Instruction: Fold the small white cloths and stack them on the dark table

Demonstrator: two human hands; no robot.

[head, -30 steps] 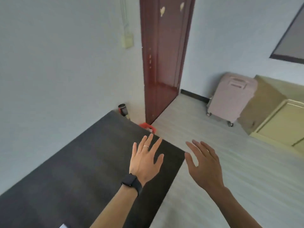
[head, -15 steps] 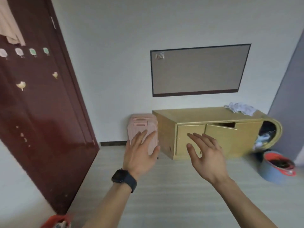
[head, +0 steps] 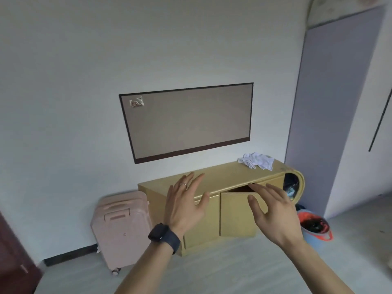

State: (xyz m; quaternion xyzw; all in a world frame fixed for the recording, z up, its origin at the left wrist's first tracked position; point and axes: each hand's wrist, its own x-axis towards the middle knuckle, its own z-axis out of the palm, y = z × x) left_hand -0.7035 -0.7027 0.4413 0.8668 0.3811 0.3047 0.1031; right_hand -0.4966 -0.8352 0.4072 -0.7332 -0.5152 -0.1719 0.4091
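**White cloths (head: pixel 256 160) wait beyond our empty hands**

They lie crumpled on the yellow cabinet (head: pixel 212 177), past our right hand (head: pixel 273 213) and to its right. It and our left hand (head: pixel 184 203) are spread, holding nothing, probably ready to gather them. A pink suitcase (head: pixel 121 228) stands left of the left hand.

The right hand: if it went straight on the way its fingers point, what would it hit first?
The right hand points its fingers at the ajar door of the yellow cabinet, so probably that first; depth is hard to judge.
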